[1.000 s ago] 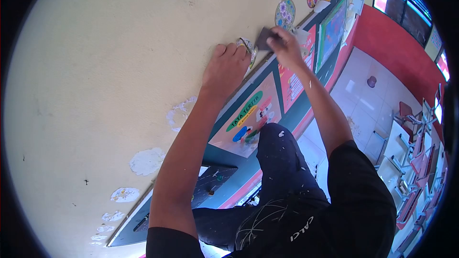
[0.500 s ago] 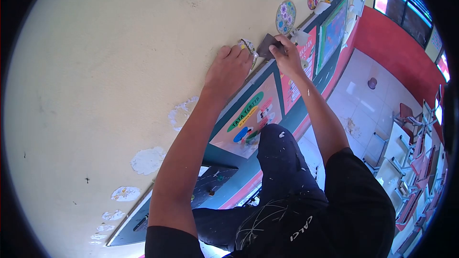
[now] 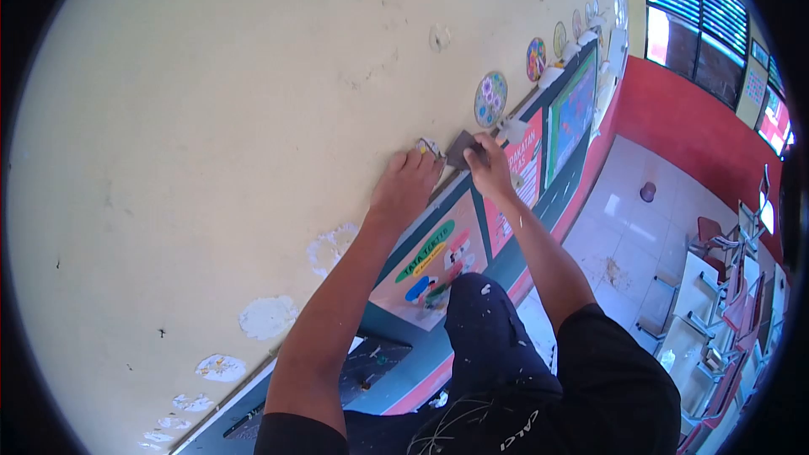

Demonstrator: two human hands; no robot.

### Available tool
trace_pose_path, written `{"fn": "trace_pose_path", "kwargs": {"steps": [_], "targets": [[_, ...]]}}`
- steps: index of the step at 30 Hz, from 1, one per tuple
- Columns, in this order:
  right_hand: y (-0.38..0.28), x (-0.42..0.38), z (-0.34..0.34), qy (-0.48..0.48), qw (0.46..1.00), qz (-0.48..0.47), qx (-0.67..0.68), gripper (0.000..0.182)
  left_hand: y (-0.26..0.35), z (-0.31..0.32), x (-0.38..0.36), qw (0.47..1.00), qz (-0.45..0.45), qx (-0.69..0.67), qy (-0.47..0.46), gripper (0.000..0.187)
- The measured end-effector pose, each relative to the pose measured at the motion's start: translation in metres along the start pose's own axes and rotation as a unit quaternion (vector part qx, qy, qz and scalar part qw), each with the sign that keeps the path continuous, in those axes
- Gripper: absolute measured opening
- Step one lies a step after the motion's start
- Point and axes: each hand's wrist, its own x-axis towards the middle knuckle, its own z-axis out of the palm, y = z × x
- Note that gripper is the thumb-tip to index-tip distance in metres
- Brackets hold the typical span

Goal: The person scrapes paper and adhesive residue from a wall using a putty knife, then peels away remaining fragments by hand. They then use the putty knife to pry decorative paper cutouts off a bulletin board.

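My right hand grips a thin, dark, square scraper, its edge close to the wall beside a torn round sticker. Just left of that sticker, my left hand rests on the cream wall, fingers against the surface and fingertips right at the sticker's edge; its thumb is hidden. Farther up the row is a round flowered sticker, still whole. White bare patches in the paint run down toward the lower left.
Below my hands a framed dark board carries a "TATA TERTIB" poster and a red poster. My raised knee is near the board. At right are a tiled floor, a small dark pot, and stacked desks and chairs.
The view has tilted up, so the wall, hands and posters appear lower. Both hands stay at the same torn sticker, the scraper still in my right hand.
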Motion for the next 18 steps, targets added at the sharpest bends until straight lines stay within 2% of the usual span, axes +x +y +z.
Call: {"fn": "trace_pose_path", "kwargs": {"steps": [3,5,8,10,13,16,18], "targets": [[-0.009,-0.002,-0.002,0.017,1.0,-0.021,-0.001,0.02,0.002,-0.006,0.002,1.0,-0.003,0.009,-0.016,0.043],[-0.016,-0.002,-0.005,-0.009,1.0,0.016,0.012,0.02,0.001,-0.009,0.002,0.999,0.001,0.003,-0.041,0.042],[-0.026,-0.003,-0.006,-0.032,0.998,0.028,0.037,0.02,-0.002,0.001,-0.003,0.999,0.016,-0.003,0.037,0.04],[-0.029,-0.012,-0.013,-0.039,0.997,0.019,0.058,0.02,-0.006,-0.017,-0.015,0.995,0.027,-0.068,0.065,0.037],[-0.065,-0.043,-0.044,-0.178,0.975,0.005,0.134,0.016,-0.002,-0.05,-0.053,0.988,0.017,-0.114,0.108,0.034],[-0.087,-0.045,-0.066,-0.26,0.952,-0.156,-0.039,0.019,0.024,-0.076,-0.111,0.969,-0.029,-0.168,0.18,0.03],[-0.057,-0.029,-0.057,-0.109,0.991,-0.04,-0.068,0.023,0.049,-0.074,-0.149,0.943,-0.095,-0.265,0.175,0.028]]}}
